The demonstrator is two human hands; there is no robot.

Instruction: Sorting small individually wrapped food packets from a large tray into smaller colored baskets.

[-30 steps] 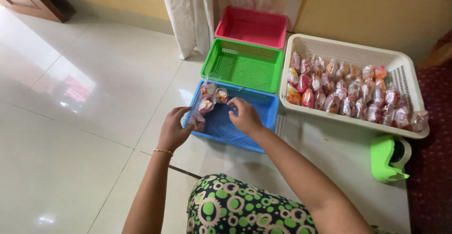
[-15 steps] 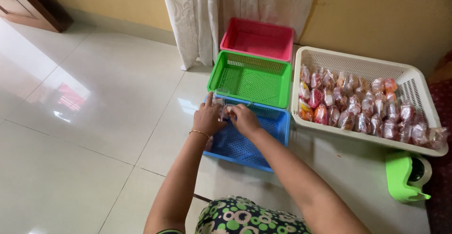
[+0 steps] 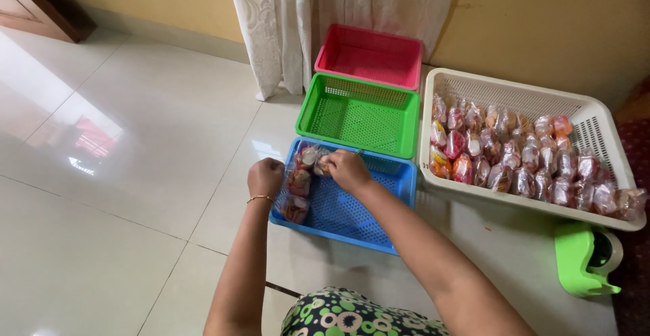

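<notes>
While lined up along the left wall of the blue basket (image 3: pixel 352 207), small clear packets (image 3: pixel 296 194) of reddish and orange contents, stacked in a short column from near corner to far corner, apparently kept tight to the rim to leave the mesh floor free. Topmost packet (image 3: pixel 313 157) at the far left corner, pinched under the right hand (image 3: pixel 347 168), fingers curled down and closed on its wrapper. Left hand (image 3: pixel 265 177) just outside the rim, fisted; closed for certain, though whether around a packet edge or only steadying the row, impossible to tell from above. Packets thus directly between and beneath both hands, touching the right.

Farther out: green basket (image 3: pixel 359 116) touching the blue one's far side, bare inside; pink basket (image 3: pixel 369 58) beyond it, near the white curtain (image 3: pixel 271 31). To the right, large white basket (image 3: pixel 582 116) heaped with many more wrapped packets (image 3: pixel 514 160), within easy reach. Green tape dispenser (image 3: pixel 586 258) near its front corner, on the pale tiled floor (image 3: pixel 122 173).
</notes>
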